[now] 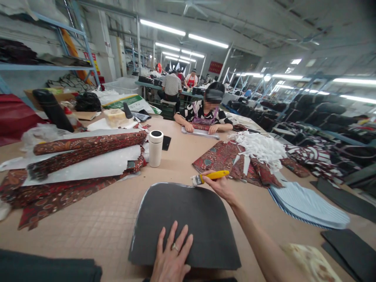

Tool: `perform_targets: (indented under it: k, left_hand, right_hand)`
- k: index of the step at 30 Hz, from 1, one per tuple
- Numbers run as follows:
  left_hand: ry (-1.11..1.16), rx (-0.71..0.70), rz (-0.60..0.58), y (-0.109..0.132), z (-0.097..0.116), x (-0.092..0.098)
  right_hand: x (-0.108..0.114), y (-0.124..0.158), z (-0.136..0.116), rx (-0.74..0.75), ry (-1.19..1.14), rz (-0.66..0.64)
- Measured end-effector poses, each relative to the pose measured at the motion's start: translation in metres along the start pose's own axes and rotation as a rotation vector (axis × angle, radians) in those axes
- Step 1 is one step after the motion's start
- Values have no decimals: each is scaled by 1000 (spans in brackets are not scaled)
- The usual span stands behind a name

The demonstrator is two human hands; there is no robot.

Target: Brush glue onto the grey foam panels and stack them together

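Note:
A dark grey panel (188, 211) with a rounded top edge lies in front of me. White paste or glue lines its left side and part of its top edge. My left hand (173, 254) rests flat on the panel's lower half, fingers spread, a ring on one finger. In my right hand (219, 188) is a yellow-handled paintbrush (216, 175), held at the panel's top edge. Its bristles, coated white, point left; whether they touch the edge I cannot tell.
A white tumbler (155, 149) stands beyond the panel. Rolled patterned fabric (91, 143) lies left, white strips (258, 147) and striped blue pieces (311, 205) right. Across the table (96, 227) a person (208, 107) handles fabric. Dark folded material (47, 266) sits at the near left.

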State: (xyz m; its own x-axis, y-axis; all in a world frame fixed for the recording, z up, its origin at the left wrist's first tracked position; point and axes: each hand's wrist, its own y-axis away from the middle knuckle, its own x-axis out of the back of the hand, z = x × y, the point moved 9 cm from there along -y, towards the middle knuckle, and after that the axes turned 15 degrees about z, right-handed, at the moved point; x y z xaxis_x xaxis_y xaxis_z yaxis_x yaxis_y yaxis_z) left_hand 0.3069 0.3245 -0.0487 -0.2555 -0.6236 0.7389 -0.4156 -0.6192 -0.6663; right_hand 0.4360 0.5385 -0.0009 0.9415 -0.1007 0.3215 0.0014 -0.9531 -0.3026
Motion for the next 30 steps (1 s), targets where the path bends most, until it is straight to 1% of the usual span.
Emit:
perform_targets:
  k: [3, 5, 7, 11, 13, 15, 19, 21, 26, 30]
  left_hand:
    - [8, 2, 10, 0, -1, 1]
    - [17, 3, 17, 1, -1, 0]
    - [25, 3, 14, 3, -1, -2]
    - [26, 32, 44, 7, -1, -7]
    - [13, 37, 47, 8, -2, -8]
    - [1, 20, 35, 7, -1, -9]
    - [-6, -33, 31, 3, 0, -7]
    - [-7, -38, 30, 2, 0, -5]
    - [-6, -13, -10, 6, -1, -9]
    - [4, -10, 11, 6, -1, -9]
  right_hand:
    - [-8, 1, 3, -8, -25, 13]
    - [-4, 3, 8, -17, -30, 37]
    - [12, 5, 13, -26, -22, 83]
    - [57, 13, 23, -50, 25, 204]
    - [73, 17, 26, -68, 47, 267]
    - [79, 20, 29, -79, 52, 321]
    - [74, 23, 32, -88, 32, 372]
    - [77, 27, 36, -97, 35, 396]
    - [105, 47, 50, -148, 92, 511]
    - [122, 65, 54, -178, 122, 581]
